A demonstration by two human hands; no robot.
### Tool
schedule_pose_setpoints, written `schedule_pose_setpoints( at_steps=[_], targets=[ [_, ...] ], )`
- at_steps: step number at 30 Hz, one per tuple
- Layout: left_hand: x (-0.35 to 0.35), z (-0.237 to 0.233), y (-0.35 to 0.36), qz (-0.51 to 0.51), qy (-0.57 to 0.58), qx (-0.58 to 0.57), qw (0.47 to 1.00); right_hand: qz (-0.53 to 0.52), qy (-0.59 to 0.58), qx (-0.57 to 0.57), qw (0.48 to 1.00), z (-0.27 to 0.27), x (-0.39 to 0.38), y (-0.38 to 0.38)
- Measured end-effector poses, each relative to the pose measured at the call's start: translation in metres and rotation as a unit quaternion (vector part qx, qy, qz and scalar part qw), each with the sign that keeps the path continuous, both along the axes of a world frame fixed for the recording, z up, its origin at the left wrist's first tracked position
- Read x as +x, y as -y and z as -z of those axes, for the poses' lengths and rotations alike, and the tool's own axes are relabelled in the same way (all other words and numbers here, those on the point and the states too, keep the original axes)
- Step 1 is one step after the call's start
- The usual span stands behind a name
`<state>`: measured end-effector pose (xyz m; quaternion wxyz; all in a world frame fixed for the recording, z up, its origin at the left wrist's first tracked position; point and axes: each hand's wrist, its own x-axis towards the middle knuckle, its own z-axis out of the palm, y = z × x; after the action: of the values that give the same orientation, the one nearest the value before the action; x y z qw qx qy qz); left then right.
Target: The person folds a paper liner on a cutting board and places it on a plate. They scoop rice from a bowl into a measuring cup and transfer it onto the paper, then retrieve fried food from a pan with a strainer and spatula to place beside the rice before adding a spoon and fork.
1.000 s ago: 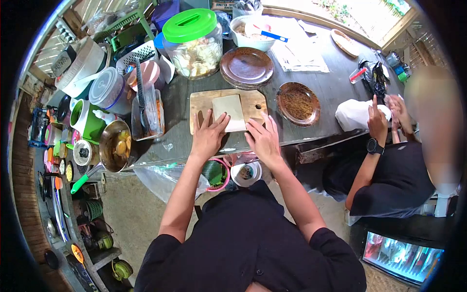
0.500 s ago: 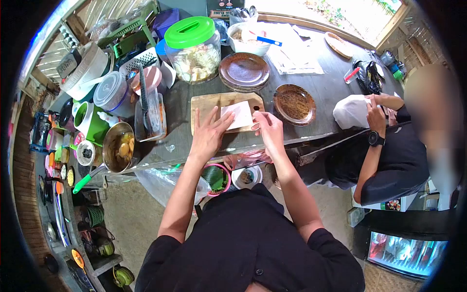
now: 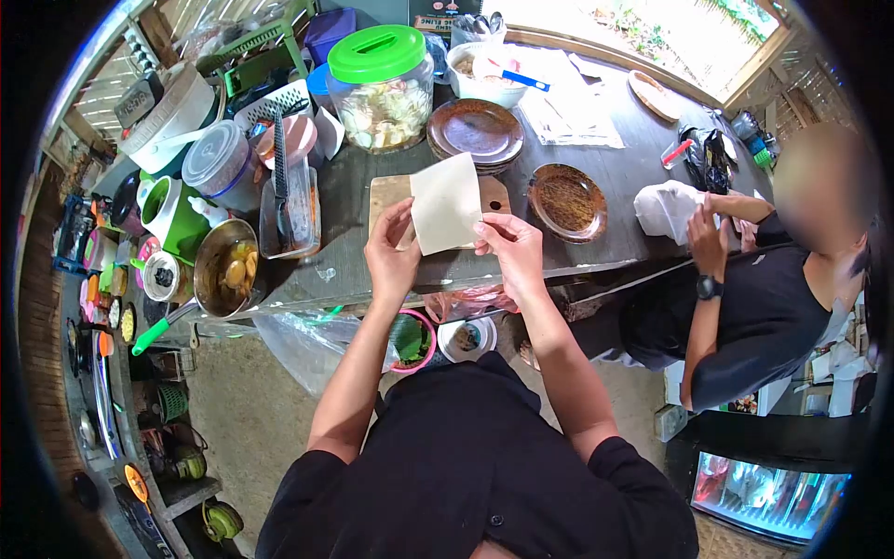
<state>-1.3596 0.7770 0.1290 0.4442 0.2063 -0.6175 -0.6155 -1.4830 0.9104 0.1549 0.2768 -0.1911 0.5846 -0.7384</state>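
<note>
A thin, cream-coloured square sheet, which looks like a spring roll wrapper, is held up and tilted above the wooden cutting board. My left hand pinches its left edge. At the lower right corner, my right hand grips it between thumb and fingers. The sheet covers the middle of the board. Just right of the board lies a brown speckled plate, and behind the board is a stack of brown plates.
A clear jar with a green lid and a white bowl stand behind. At left are a pan with a green handle and a plastic container. A person at right handles a white bag.
The sheet has come up off the cutting board into both my hands. My left hand, earlier spread on it, now pinches its edge. The other person's hand has shifted on the bag.
</note>
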Motion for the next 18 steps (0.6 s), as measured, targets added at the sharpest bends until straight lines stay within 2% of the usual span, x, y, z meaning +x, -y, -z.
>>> schedule_pose_setpoints(
  at_steps=[4, 6, 7, 9, 13, 15, 18],
  targets=[
    [0.003, 0.0, -0.002, -0.047, 0.025, -0.061, 0.997, -0.005, -0.023, 0.011, 1.0, 0.0, 0.0, 0.001],
    [0.002, -0.004, -0.001, -0.085, 0.033, -0.151, 0.984, -0.01, -0.027, 0.016, 0.999, -0.001, -0.001, -0.001],
    [0.004, -0.008, -0.002, -0.084, 0.034, -0.15, 0.985, -0.016, -0.03, 0.02, 0.999, -0.002, -0.001, -0.002],
    [0.008, -0.018, -0.002, -0.14, 0.102, -0.337, 0.925, -0.019, -0.019, 0.032, 0.999, -0.004, -0.001, -0.003],
    [0.009, -0.015, -0.003, -0.124, 0.099, -0.354, 0.922, -0.002, 0.034, 0.042, 0.999, -0.008, -0.001, -0.003],
    [0.008, -0.008, -0.001, -0.067, 0.07, -0.287, 0.953, -0.007, 0.024, 0.038, 0.999, -0.004, -0.005, -0.004],
    [0.009, -0.008, 0.0, -0.08, 0.073, -0.292, 0.95, -0.02, 0.016, 0.037, 0.999, -0.001, -0.006, -0.004]
  ],
)
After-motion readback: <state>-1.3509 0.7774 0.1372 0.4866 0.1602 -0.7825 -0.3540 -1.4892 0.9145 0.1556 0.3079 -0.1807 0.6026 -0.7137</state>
